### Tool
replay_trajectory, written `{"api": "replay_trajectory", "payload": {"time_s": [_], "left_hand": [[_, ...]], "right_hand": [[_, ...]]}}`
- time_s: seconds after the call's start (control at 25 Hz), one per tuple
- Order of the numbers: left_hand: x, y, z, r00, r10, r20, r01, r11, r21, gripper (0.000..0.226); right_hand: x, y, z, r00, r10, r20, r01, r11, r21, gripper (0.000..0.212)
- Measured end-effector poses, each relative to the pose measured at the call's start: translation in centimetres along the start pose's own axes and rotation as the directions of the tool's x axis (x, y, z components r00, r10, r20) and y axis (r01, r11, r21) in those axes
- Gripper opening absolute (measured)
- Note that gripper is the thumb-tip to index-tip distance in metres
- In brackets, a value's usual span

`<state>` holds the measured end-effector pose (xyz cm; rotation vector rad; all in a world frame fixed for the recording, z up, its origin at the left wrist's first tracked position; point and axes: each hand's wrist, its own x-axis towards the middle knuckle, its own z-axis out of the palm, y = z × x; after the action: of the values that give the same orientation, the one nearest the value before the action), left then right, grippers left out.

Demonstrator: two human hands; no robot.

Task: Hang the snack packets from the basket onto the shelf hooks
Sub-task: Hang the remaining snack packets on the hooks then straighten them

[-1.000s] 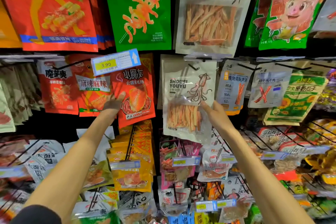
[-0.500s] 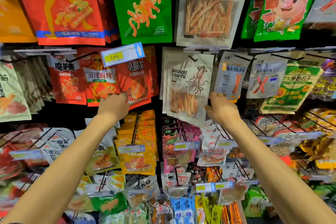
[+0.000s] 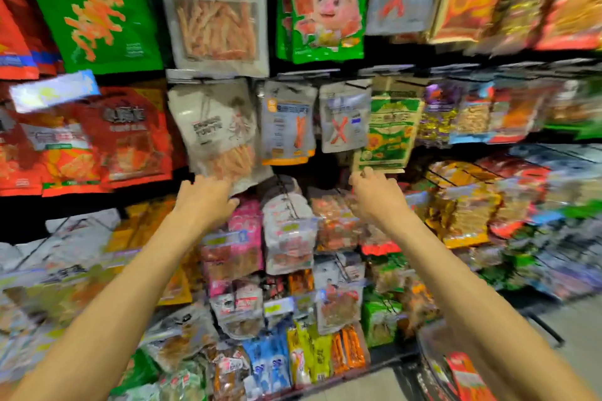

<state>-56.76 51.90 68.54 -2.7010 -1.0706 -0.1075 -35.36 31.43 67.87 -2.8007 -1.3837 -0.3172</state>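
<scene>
Shelf: rows of hanging snack packets on hooks, blurred by camera motion.
White squid packet: hangs mid-shelf, tilted, its lower edge just above the left hand.
Left hand: fingers curled loosely beneath that packet's bottom corner; whether it grips is unclear.
Right hand: fingertips touch the lower edge of the green sunflower packet; grip unclear.
Basket: bottom right corner, red packet inside.

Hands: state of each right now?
Left hand: empty, fingers loosely curled under the white squid packet.
Right hand: fingertips at the green sunflower-seed packet; grip cannot be told.
</scene>
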Motion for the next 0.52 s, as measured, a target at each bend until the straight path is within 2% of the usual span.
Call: {"api": "replay_trajectory", "payload": {"time_s": [0.28,0.52], "left_hand": [[-0.5,20.6,-1.6,0.979,0.188,0.085,-0.184,0.982,-0.052,0.046],[1.8,33.4,-4.6,0.94,0.334,0.071,-0.328,0.941,-0.086,0.044]], "right_hand": [[-8.8,18.1,1.4,0.991,0.128,0.046,-0.126,0.991,-0.053,0.048],[-11.8,29.4,1.8,0.96,0.263,0.098,-0.261,0.965,-0.032,0.056]]}}
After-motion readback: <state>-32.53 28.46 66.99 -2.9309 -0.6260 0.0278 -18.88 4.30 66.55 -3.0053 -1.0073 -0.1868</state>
